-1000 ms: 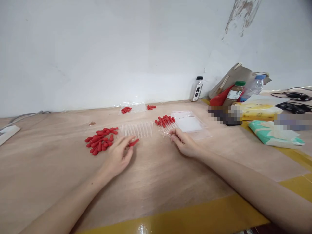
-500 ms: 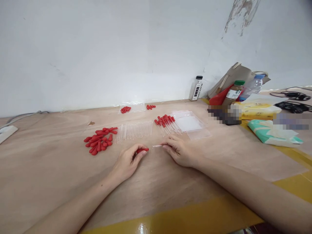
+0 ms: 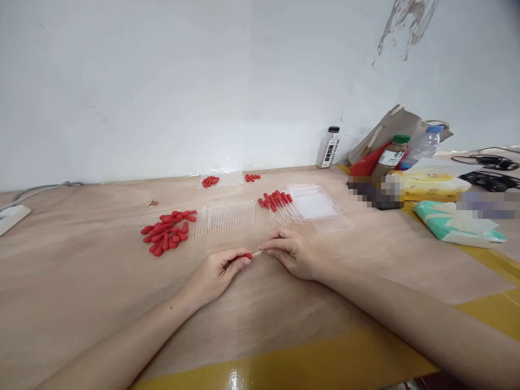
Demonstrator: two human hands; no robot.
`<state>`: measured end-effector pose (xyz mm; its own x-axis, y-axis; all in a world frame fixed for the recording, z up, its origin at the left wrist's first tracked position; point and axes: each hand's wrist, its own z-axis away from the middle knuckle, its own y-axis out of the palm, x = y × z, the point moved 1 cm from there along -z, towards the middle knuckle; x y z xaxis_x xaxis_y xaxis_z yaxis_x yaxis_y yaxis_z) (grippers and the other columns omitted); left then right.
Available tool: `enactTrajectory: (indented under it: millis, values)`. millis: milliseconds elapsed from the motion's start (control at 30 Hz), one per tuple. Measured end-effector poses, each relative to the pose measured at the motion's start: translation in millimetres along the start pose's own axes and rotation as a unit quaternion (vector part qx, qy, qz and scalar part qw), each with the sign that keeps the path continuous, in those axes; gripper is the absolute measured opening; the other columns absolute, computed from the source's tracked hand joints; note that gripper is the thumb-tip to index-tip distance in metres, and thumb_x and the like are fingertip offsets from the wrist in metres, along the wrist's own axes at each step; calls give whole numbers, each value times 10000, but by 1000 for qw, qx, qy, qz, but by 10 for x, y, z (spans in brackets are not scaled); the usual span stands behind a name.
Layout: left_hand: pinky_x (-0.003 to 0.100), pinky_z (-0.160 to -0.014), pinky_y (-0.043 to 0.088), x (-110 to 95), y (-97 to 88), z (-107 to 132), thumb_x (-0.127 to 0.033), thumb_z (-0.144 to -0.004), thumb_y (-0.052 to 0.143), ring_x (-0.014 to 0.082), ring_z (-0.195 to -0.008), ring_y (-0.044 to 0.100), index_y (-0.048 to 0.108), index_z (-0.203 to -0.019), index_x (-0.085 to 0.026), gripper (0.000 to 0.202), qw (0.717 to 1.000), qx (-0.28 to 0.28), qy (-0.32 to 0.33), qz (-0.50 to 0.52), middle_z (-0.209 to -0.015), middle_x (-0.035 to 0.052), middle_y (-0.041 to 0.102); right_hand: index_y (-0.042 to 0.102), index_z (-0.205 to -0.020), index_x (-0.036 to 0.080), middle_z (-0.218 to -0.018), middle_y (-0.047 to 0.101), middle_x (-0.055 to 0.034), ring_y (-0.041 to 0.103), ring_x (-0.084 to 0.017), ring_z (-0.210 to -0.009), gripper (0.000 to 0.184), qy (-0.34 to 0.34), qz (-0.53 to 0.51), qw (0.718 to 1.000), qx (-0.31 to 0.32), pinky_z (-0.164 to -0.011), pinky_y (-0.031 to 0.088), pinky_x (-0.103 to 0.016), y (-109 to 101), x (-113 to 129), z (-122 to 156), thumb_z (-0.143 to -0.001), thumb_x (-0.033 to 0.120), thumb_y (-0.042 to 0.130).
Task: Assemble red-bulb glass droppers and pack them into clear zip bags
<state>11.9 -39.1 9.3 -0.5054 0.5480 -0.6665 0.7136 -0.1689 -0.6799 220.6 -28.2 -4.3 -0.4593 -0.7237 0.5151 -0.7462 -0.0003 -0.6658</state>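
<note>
My left hand [image 3: 221,273] is closed around a red rubber dropper bulb [image 3: 246,256], its neck facing right. Pinched in my right hand [image 3: 290,253] is a clear glass dropper tube [image 3: 257,253], whose end meets the bulb's mouth; how deep it sits inside I cannot tell. Left of the hands lies a pile of loose red bulbs [image 3: 166,233]. Beyond them a row of clear tubes [image 3: 225,218] is laid side by side. Several droppers with bulbs fitted [image 3: 276,201] lie behind my right hand.
Clear plastic bags [image 3: 312,203] lie right of the fitted droppers. Small red bulbs [image 3: 210,181] rest on plastic near the wall. A black-capped bottle [image 3: 331,147], a green-capped bottle [image 3: 394,154], a grey bag [image 3: 384,130] and tissue packs [image 3: 455,222] stand or lie at the right.
My right hand has moved left and slightly down, bringing the tube's end against the bulb's mouth. The gap between tube and bulb has closed. My left hand has shifted slightly.
</note>
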Motion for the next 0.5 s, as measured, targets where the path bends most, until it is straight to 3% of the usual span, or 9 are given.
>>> enactTrajectory:
  millis: [267,500]
  values:
    - [203,-560,471,-6,40,-20,-279,-853,467,100,-601,587,642,-915,-210,198,999,-19,42,-18,-758,-4,658,651,-946,227,-861,589,-49,529,-138,-783,228,-52,118,991,19,-752,358,-316,-45,-50,-14,-848,182,449]
    - [211,-633,472,7,23,-2,-271,-841,499,118,-709,606,644,-910,-213,171,997,-25,66,-40,-844,8,674,619,-960,190,-824,581,-46,515,-113,-676,237,-46,127,990,46,-572,365,-222,-20,42,29,-855,178,407]
